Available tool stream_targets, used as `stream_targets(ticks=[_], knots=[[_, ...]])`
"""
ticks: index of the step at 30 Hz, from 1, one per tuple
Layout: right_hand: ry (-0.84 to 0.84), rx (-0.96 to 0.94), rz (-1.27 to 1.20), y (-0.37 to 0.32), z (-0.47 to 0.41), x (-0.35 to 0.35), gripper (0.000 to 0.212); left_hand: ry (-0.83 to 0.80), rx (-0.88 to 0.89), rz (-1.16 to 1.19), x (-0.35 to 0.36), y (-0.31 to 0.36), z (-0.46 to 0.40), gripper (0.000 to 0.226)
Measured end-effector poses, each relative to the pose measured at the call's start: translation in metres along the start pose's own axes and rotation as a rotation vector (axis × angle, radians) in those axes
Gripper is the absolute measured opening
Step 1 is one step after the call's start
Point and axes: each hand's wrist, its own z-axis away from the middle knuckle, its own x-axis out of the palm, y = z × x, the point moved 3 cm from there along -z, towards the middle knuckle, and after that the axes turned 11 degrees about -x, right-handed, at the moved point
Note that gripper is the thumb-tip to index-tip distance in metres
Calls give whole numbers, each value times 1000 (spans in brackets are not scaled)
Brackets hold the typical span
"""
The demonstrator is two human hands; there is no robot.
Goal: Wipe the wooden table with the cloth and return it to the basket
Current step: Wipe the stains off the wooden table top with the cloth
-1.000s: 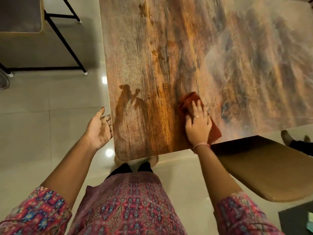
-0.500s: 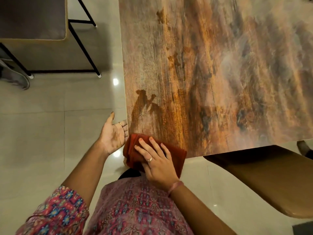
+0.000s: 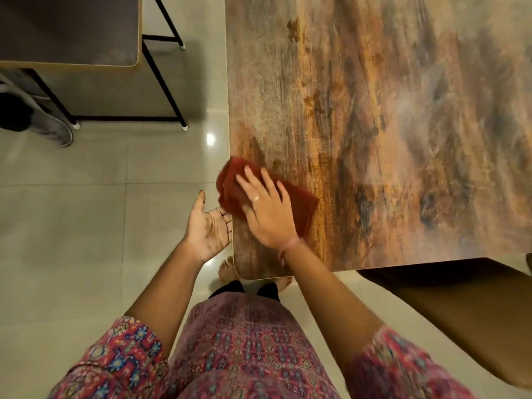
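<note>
Shifted up the wooden table point(image 3: 374, 125) edge, the soft, light cloth point(image 3: 299, 205) is being pressed flat-fingered by the right hand point(image 3: 267, 214), left hand point(image 3: 207, 228) being held wide, empty.

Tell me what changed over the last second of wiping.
The right hand swept the red cloth from mid-table to the near left corner, then up along the left edge of the wooden table, where it now overhangs slightly. Its fingers stayed flat on the cloth throughout. The left hand stayed open, palm up, cupped at the table's left edge.
</note>
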Motion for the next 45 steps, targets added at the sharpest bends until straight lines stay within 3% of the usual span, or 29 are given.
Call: stream_targets(ticks=[3, 6, 12, 18, 25, 30, 33, 39, 45], knots=[[-116, -59, -60, -26, 93, 25, 57, 15, 1, -16, 1, 0, 0, 83], [-171, -43, -128, -26, 121, 30, 53, -2, 9, -18, 3, 0, 0, 84], [-106, -81, -68, 20, 7, -11, 52, 35, 35, -12, 2, 0, 0, 83], [-63, 64, 125, 56, -95, -44, 53, 88, 78, -21, 0, -6, -6, 77], [-74, 62, 352, 16, 47, -23, 56, 108, 95, -15, 10, -2, -5, 74], [4, -50, 262, 17, 94, -3, 43, 132, 107, -41, 16, 1, -7, 71], [3, -75, 123, 19, 81, 1, 48, 138, 114, -33, 15, 0, -8, 72], [-22, -183, 117, 34, -8, -15, 51, 100, 97, 34, 16, -1, -7, 77], [40, -74, 75, 47, -135, -39, 49, 98, 43, 24, 12, 4, -9, 82]])
